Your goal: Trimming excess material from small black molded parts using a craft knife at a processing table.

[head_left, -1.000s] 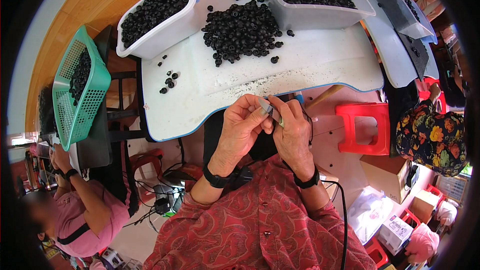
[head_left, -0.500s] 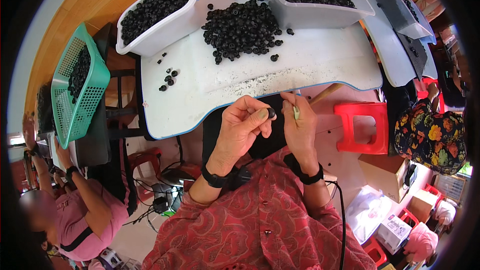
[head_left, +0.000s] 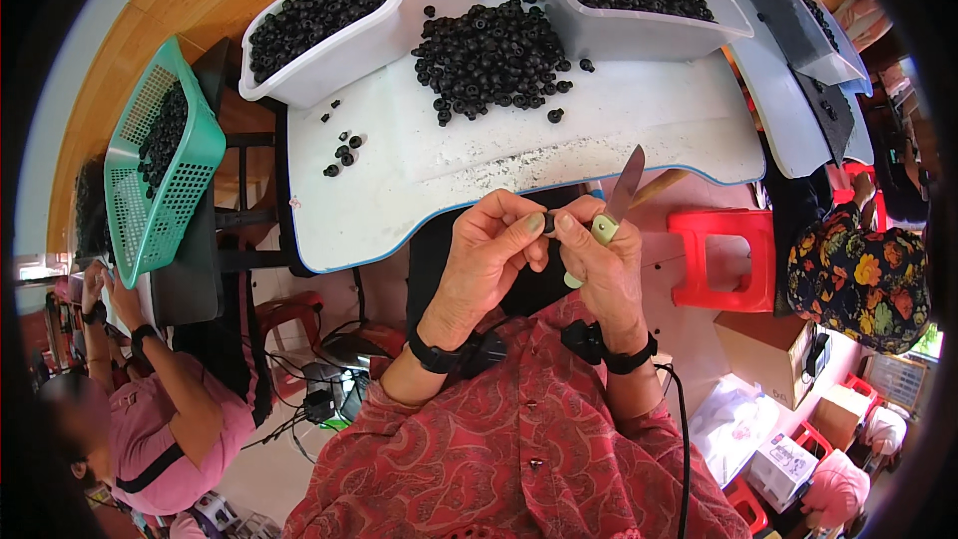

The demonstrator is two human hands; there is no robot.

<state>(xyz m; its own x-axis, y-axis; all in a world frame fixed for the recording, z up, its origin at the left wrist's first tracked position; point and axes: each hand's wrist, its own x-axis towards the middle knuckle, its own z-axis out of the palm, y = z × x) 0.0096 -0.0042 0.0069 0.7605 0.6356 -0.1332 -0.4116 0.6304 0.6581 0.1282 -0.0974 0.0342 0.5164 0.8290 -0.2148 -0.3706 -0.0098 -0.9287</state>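
My left hand (head_left: 489, 252) pinches a small round black part (head_left: 548, 223) between thumb and fingertips, just off the table's near edge. Close against it, my right hand (head_left: 607, 265) grips a knife by its pale green handle (head_left: 605, 230). The knife's blade (head_left: 627, 183) points up and away, over the table edge. The right thumb and fingertip also meet the black part. Beyond my hands a heap of similar black parts (head_left: 489, 60) lies on the white table (head_left: 399, 185), and several loose ones (head_left: 345, 153) lie to its left.
White bins of black parts stand at the back left (head_left: 329, 85) and back right (head_left: 639, 30). A green basket (head_left: 160, 180) is at far left, near a person in pink (head_left: 180, 419). A red stool (head_left: 723, 255) stands right. Pale shavings (head_left: 519, 168) lie along the table.
My right hand has turned and closed in on the black part, touching it. The knife blade has swung up into plain view. My left hand keeps its pinch.
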